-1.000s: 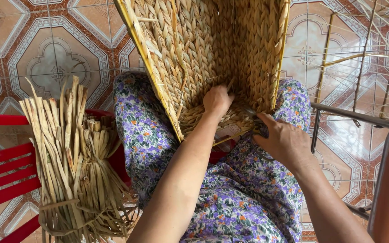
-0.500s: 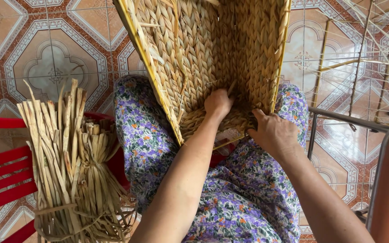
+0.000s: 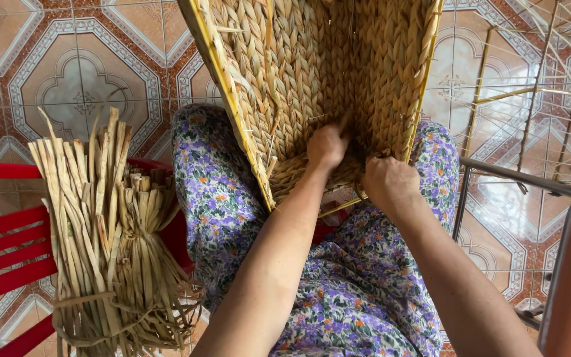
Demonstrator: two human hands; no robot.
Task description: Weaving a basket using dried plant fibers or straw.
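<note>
A woven straw basket (image 3: 299,73) on a yellow frame rests tilted on my lap, its mouth facing me. My left hand (image 3: 326,147) is inside it, fingers closed on the braided straw near the bottom edge. My right hand (image 3: 390,182) is a fist at the basket's lower right corner, gripping a straw strand by the yellow frame rod. My legs in purple floral cloth (image 3: 358,291) lie under the basket.
A tied bundle of dried straw strips (image 3: 107,231) stands on a red slatted bench (image 3: 8,264) at my left. Thin metal frames (image 3: 530,106) stand at the right over a patterned tile floor (image 3: 74,86). A metal chair rail (image 3: 503,175) runs beside my right knee.
My right hand has moved up from my lap to the basket's lower right corner and closed into a fist. My left hand has stayed inside the basket.
</note>
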